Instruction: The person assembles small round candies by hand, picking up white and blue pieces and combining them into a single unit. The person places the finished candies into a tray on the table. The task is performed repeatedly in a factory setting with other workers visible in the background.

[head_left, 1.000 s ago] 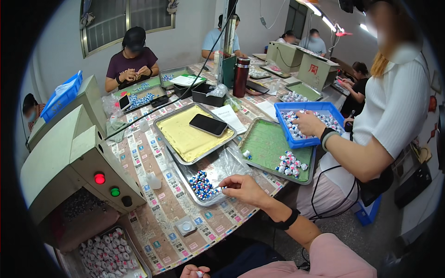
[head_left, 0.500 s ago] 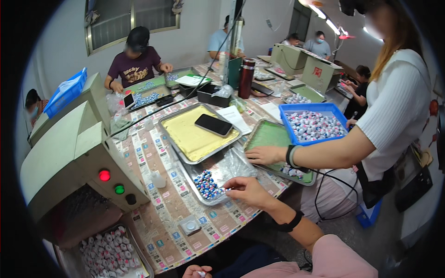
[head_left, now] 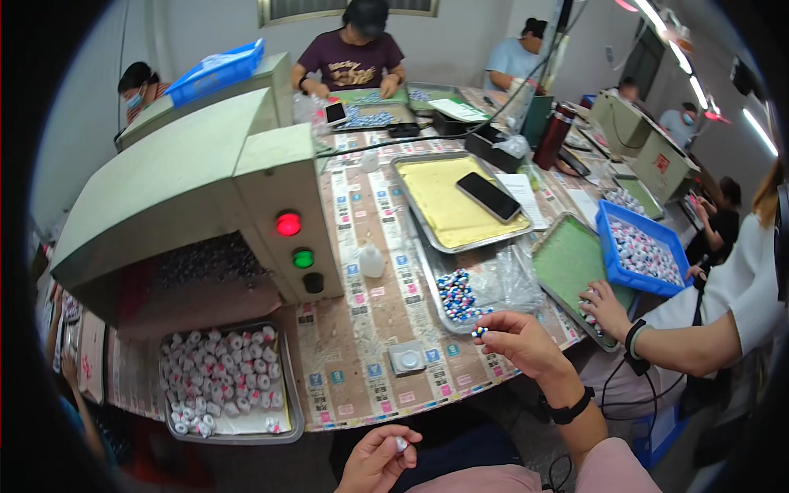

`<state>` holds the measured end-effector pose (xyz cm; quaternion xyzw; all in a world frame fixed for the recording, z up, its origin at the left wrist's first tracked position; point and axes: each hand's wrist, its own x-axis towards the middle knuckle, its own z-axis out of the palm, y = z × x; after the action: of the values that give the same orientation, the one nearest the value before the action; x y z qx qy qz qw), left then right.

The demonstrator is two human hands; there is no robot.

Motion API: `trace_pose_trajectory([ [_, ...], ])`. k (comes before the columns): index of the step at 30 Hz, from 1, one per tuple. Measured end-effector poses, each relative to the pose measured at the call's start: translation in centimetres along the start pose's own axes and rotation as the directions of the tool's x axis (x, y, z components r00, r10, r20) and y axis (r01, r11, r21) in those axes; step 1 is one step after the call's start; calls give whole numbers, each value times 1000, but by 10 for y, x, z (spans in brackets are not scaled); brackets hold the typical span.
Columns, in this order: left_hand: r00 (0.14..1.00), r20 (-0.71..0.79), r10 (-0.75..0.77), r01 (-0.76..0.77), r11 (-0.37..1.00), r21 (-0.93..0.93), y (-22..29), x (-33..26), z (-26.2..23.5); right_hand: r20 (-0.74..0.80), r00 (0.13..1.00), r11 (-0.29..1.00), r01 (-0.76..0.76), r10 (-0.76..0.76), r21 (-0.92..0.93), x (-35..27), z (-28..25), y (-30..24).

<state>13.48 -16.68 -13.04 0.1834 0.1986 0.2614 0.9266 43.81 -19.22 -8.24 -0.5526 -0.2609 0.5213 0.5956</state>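
My right hand (head_left: 526,343) pinches a small blue, white and yellow piece (head_left: 480,332) between thumb and fingertips, just off the corner of a metal tray (head_left: 436,297). In that tray lies a pile of small blue, white and red pieces (head_left: 462,296) beside crumpled clear plastic (head_left: 505,275). Lower down, in front of the table edge, my left hand (head_left: 376,460) is closed on a small white rounded piece (head_left: 401,444); the fingers hide part of it.
A pale machine (head_left: 197,197) with red and green lights stands at left, above a tray of white pieces (head_left: 222,370). A phone (head_left: 489,197) lies on a yellow-lined tray (head_left: 427,193). At right, another person's hand (head_left: 604,308) reaches into a green tray (head_left: 567,259) beside a blue bin (head_left: 608,246).
The view has swung left. My right hand has lifted from the tray's corner with a small piece in its fingers. My left hand has come further into view. The other person's hand has moved nearer along the green tray.
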Motion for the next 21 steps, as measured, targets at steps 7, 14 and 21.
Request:
trace_pose_trajectory([
  [7,974,-226,-21,-1,996,-95,13,5,27,102,993,996,-59,51,74,-2,24,12],
  [14,999,13,48,-46,993,-112,17,10,-8,64,997,999,-47,48,-13,0,45,11],
  [21,993,-111,44,-60,987,-152,24,12,1,69,998,934,33,-8,-356,5,62,11],
])
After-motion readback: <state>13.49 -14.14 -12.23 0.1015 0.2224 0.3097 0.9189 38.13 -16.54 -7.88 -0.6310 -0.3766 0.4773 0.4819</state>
